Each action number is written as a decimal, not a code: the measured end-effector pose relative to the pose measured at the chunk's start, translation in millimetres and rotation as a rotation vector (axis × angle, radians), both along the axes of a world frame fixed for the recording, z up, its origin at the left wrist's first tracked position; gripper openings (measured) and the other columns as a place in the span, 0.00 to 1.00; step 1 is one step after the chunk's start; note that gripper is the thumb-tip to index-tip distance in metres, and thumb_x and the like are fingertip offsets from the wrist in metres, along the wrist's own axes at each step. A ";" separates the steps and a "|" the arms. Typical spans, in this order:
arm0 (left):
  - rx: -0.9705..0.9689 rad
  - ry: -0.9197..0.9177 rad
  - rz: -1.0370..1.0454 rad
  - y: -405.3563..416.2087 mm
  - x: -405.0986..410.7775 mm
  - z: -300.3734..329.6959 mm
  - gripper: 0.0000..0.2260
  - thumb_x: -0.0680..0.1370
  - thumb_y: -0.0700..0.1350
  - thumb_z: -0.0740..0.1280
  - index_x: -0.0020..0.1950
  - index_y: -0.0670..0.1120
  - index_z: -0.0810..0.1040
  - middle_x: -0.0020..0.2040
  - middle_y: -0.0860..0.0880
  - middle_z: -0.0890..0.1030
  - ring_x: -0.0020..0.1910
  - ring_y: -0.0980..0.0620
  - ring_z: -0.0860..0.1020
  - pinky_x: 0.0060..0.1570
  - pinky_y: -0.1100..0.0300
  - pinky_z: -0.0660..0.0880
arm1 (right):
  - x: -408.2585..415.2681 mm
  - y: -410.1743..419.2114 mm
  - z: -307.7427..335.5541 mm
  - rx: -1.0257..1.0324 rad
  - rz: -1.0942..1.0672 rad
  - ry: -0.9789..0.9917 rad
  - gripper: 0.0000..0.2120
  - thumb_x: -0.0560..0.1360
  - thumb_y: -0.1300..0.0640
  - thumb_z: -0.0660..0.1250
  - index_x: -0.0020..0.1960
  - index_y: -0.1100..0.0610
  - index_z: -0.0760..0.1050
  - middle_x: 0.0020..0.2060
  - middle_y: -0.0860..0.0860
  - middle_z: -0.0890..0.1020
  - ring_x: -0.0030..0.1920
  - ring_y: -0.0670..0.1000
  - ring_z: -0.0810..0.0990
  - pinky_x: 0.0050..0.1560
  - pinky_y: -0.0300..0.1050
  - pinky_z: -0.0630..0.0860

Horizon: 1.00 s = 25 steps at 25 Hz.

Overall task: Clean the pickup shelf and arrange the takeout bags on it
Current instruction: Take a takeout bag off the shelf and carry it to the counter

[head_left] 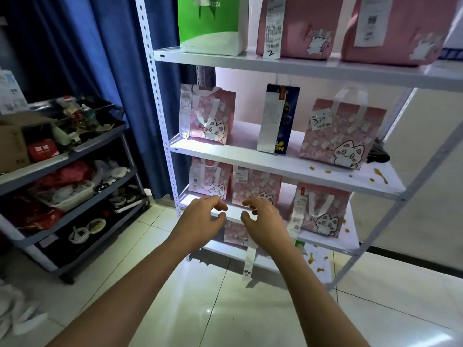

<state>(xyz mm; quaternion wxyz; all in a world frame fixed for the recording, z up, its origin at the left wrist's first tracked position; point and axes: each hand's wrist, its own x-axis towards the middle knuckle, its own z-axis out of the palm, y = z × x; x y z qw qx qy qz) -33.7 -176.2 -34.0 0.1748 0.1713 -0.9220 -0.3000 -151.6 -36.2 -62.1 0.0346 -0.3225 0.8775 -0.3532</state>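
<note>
A white metal pickup shelf point(288, 169) holds pink cat-print takeout bags on several levels. On the middle level stand a pink bag point(206, 116), a dark blue bag point(279, 118) and a larger pink bag point(340, 136). Brown sauce stains point(380, 176) spot that level's right end. My left hand point(203, 219) and my right hand point(265, 219) hover side by side before the lower level, fingers loosely curled, holding nothing. Behind them stand pink bags point(255, 186) and another pink bag point(323, 211). A dark cloth point(378, 154) lies at the middle level's right end.
A green-and-white bag point(210, 23) and two pink bags point(298, 26) sit on the top level. Stains point(318, 261) also mark the bottom level. A grey cart point(70, 176) loaded with dishes and clutter stands left. Blue curtains hang behind; the floor is tiled.
</note>
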 end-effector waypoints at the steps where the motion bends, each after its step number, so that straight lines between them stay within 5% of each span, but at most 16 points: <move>1: 0.009 -0.007 -0.010 -6.3 -2.9 -2.9 0.07 0.78 0.46 0.66 0.55 0.52 0.80 0.53 0.55 0.80 0.56 0.55 0.76 0.56 0.56 0.75 | -2.5 -4.2 -2.6 0.004 -0.017 -0.005 0.14 0.79 0.51 0.66 0.63 0.49 0.77 0.62 0.48 0.79 0.54 0.48 0.79 0.57 0.48 0.78; 13: 0.188 -0.152 -0.209 -75.1 -47.3 -88.1 0.05 0.78 0.45 0.66 0.53 0.50 0.80 0.52 0.53 0.81 0.53 0.55 0.78 0.53 0.56 0.76 | -19.3 -49.2 -86.7 0.146 -0.228 -0.177 0.13 0.78 0.53 0.66 0.62 0.51 0.77 0.56 0.51 0.80 0.52 0.51 0.80 0.51 0.46 0.77; 19: 0.256 -0.280 -0.142 -89.8 -86.0 -163.1 0.04 0.77 0.45 0.67 0.50 0.54 0.78 0.52 0.54 0.78 0.51 0.57 0.76 0.51 0.60 0.74 | -59.9 -62.1 -157.1 0.153 -0.249 -0.340 0.12 0.80 0.54 0.66 0.63 0.51 0.77 0.57 0.51 0.80 0.52 0.48 0.78 0.51 0.41 0.73; 25: 0.330 -0.356 -0.032 -91.2 -132.4 -268.2 0.11 0.78 0.46 0.66 0.60 0.53 0.74 0.60 0.55 0.77 0.57 0.54 0.75 0.50 0.62 0.67 | -114.3 -78.6 -253.4 0.133 -0.310 -0.429 0.12 0.79 0.54 0.67 0.63 0.50 0.78 0.58 0.51 0.82 0.52 0.48 0.80 0.51 0.40 0.74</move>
